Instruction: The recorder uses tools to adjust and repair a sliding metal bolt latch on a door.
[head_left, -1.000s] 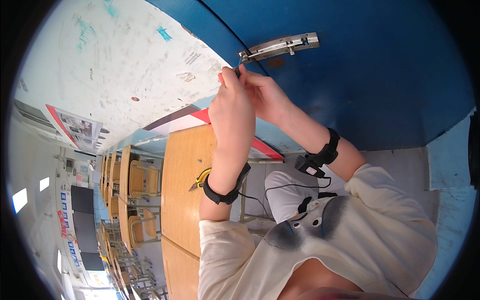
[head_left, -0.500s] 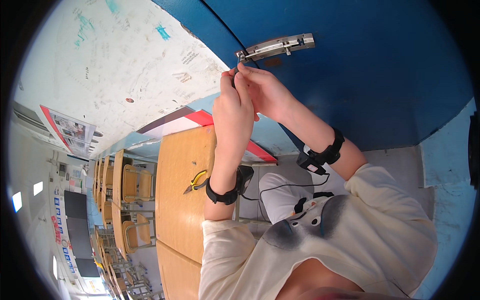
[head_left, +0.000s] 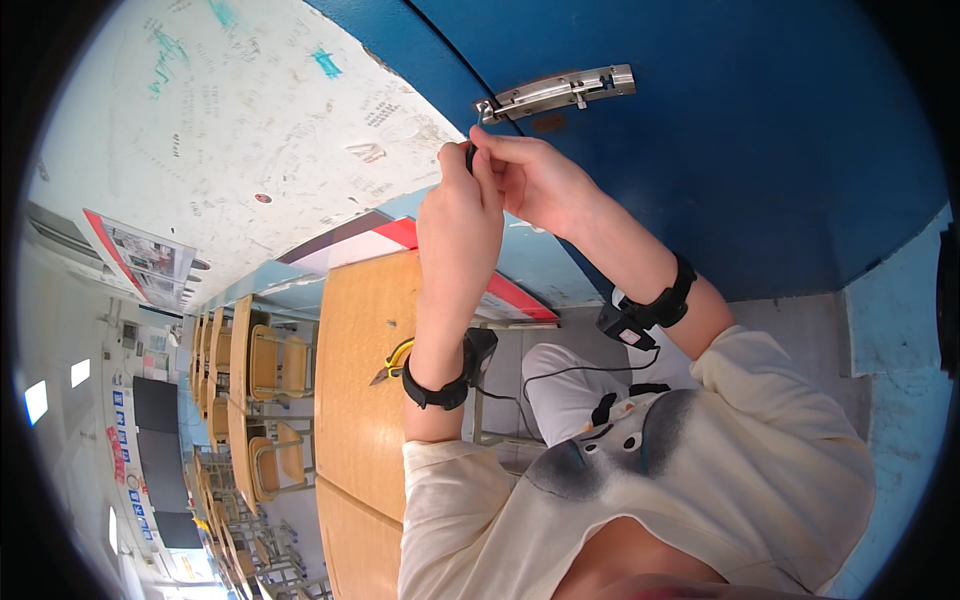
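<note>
A small screwdriver [head_left: 471,157] with a black handle is mostly covered by my fingers. Its thin metal shaft points up at the small catch plate [head_left: 484,111] on the blue door frame. My left hand [head_left: 458,232] is closed around the handle, while my right hand [head_left: 545,183] pinches it from the other side, fingertips close to the shaft. Just right of the catch, a silver barrel bolt [head_left: 565,92] is mounted on the blue door [head_left: 700,160]. Whether the tip sits in a screw is too small to tell.
Below my left forearm stands a wooden desk [head_left: 365,300] with yellow-handled pliers [head_left: 392,362] on it. A marked white wall [head_left: 250,120] rises at the left. Further off are wooden chairs [head_left: 275,360]. A black cable [head_left: 570,374] joins the bands on my wrists.
My left hand has shifted slightly left and turned a little about the screwdriver. My right hand stays near the catch, its fingers slightly moved.
</note>
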